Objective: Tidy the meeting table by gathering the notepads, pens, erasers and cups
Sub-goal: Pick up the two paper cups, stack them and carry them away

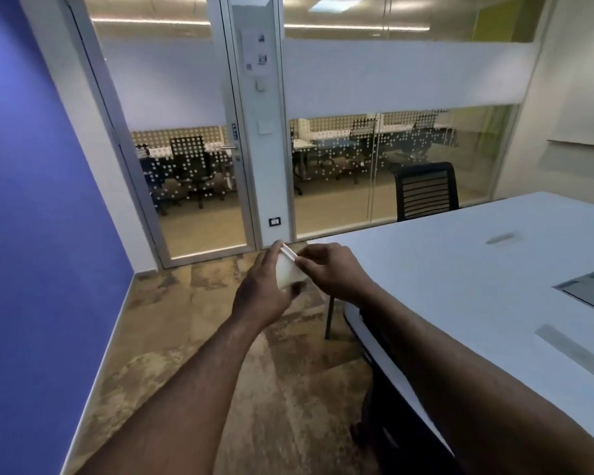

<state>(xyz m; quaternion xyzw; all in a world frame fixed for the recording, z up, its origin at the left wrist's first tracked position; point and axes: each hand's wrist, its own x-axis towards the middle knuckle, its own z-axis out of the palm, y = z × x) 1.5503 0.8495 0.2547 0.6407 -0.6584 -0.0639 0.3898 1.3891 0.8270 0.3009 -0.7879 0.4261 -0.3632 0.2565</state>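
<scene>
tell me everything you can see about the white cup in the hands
The cup is small, plain white and looks like paper or thin plastic, with a rolled rim at its upper right. It is tilted, held in the air over the floor just off the table's corner. The left hand wraps its side and base; the right hand pinches the rim with its fingers. Most of its body is hidden, so whether it holds anything cannot be told.

Both forearms bare, extended fwd, converging at frame centre. Left hand (261, 293) back-of-hand to camera, fingers and thumb curled round a white cup (288, 274), held tilted. Right hand (333, 272) knuckles up, fingertips pinching cup's rim at top. Hands nearly touching, approx. same height, wrists straight.
</scene>
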